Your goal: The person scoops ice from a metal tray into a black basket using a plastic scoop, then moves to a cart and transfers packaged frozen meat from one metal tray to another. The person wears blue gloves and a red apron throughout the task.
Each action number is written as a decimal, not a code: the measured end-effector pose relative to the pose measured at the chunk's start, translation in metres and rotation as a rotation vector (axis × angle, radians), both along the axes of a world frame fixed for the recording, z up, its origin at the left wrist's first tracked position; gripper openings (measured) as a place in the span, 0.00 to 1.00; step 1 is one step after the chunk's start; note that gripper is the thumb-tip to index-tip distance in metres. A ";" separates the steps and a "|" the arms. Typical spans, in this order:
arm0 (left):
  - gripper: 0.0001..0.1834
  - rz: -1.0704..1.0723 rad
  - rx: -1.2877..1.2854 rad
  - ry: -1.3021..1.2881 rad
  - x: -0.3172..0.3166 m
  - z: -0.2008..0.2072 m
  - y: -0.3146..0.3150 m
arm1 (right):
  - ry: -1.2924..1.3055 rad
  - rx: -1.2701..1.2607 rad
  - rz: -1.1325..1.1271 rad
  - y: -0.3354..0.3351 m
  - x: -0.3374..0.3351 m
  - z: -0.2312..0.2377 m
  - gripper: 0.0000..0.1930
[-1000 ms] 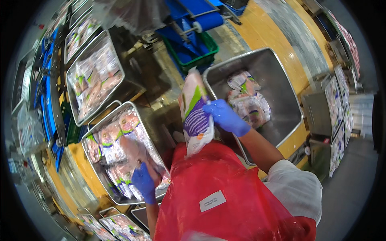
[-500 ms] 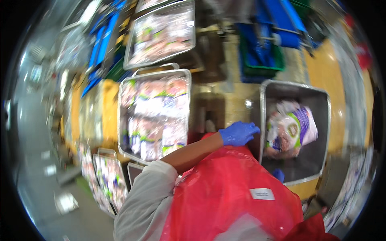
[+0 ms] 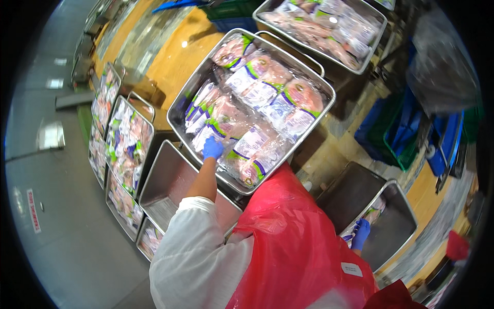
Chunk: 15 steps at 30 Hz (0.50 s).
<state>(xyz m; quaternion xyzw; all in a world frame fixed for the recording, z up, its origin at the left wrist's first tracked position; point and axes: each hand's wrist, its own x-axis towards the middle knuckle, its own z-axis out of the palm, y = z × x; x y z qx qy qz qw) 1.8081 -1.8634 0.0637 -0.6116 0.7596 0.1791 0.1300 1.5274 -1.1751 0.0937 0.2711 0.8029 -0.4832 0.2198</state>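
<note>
My left hand (image 3: 212, 148), in a blue glove, reaches into a full metal tub (image 3: 173, 110) in front of me. Its fingers are bent onto a clear bag of raw meat (image 3: 205, 135) with a white, purple and green print; their tips are partly hidden. Rows of similar bags fill this tub. To the right, my right hand (image 3: 361, 235), also gloved, reaches over the near rim of a deeper metal tub (image 3: 393, 226). Its fingers are curled against another bag of meat (image 3: 377, 210), which shows only in part beside the tub's left wall.
An empty metal tub (image 3: 163, 177) sits lower left, with filled tubs (image 3: 128, 141) beyond it. Another full tub (image 3: 329, 31) stands at the far side. A green and blue crate (image 3: 393, 134) and a hanging clear plastic sheet (image 3: 440, 67) are at the right.
The view has swung left. My left hand has moved from beside the right tub into the full tub, onto a bag. My right hand now shows more inside the right tub.
</note>
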 end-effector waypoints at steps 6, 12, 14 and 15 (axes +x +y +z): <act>0.30 0.131 -0.046 -0.182 0.054 -0.021 -0.048 | -0.132 0.077 0.310 -0.063 -0.021 0.019 0.11; 0.21 0.009 -0.173 -0.224 0.052 -0.036 -0.041 | -0.258 0.183 0.495 -0.104 -0.011 0.033 0.13; 0.17 -0.065 -0.215 -0.148 0.059 -0.042 -0.041 | -0.259 0.199 0.509 -0.124 -0.010 0.044 0.13; 0.16 -0.057 -0.195 -0.128 0.058 -0.043 -0.041 | -0.262 0.207 0.519 -0.134 -0.011 0.049 0.13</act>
